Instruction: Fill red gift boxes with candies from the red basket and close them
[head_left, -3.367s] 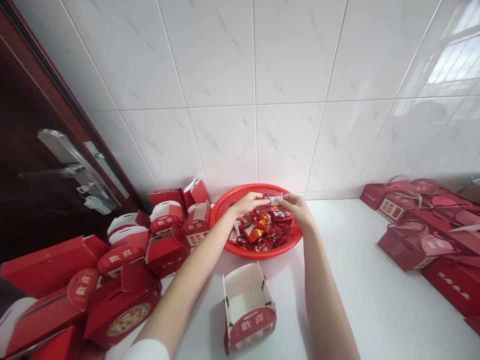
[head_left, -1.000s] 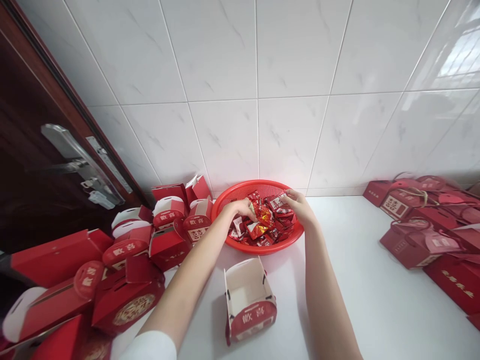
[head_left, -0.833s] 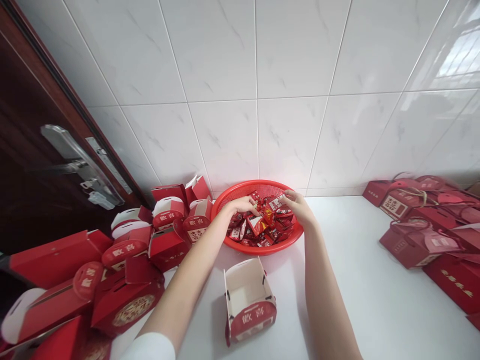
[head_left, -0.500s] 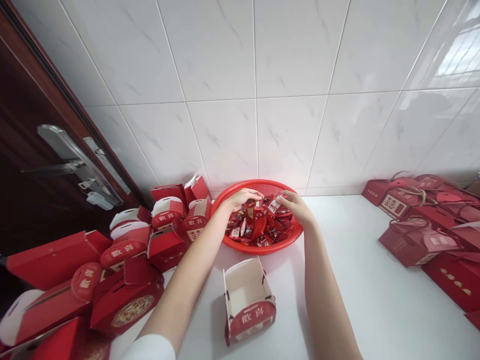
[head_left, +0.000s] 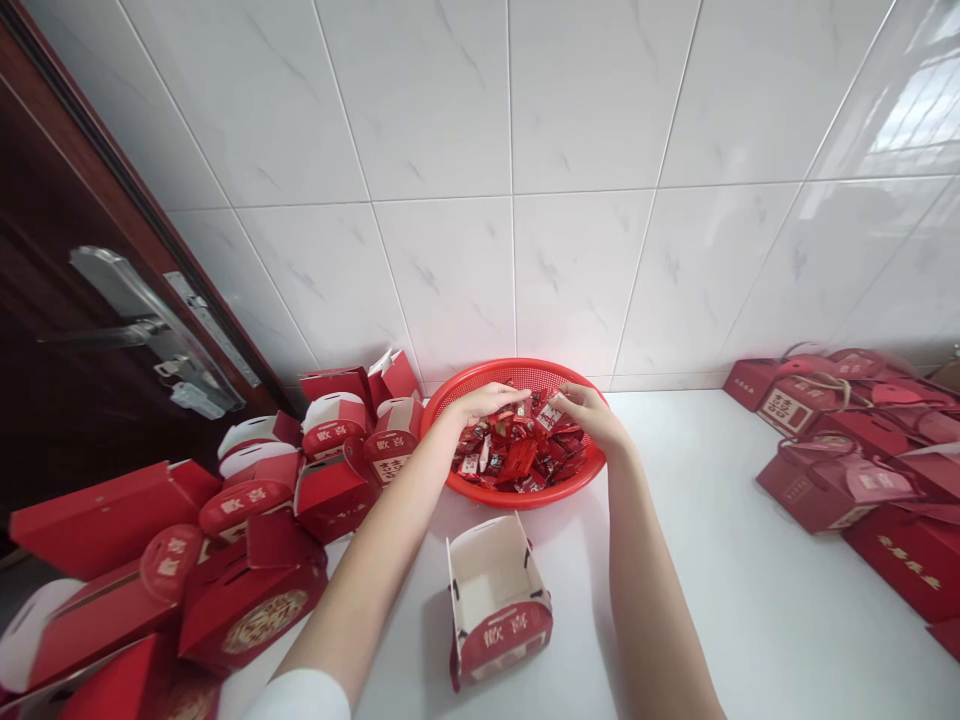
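Observation:
A red perforated plastic basket (head_left: pixel 525 497) stands by the wall with many small wrapped candies (head_left: pixel 517 460) in it, mostly red. My left hand (head_left: pixel 484 402) reaches over the basket's left side, fingers stretched out just above the candies; its thumb is mostly hidden. On the other side, my right hand (head_left: pixel 589 410) pinches a white and red wrapped candy (head_left: pixel 549 415) between thumb and fingers, low over the pile. Between my forearms sits an open red gift box (head_left: pixel 501 640) with a pale inside and white lettering on its front flap.
Several red gift boxes (head_left: pixel 255 610) crowd the left side, some with open lids. More closed red boxes (head_left: pixel 840 480) with handles are grouped at the right. A white tiled wall (head_left: pixel 570 280) rises behind the white table (head_left: pixel 697 500). A dark door (head_left: pixel 60 400) with a metal handle is at the left.
The fingers of my left hand have stretched slightly to the right over the candies. My right hand keeps its place with the candy. The open box has not moved.

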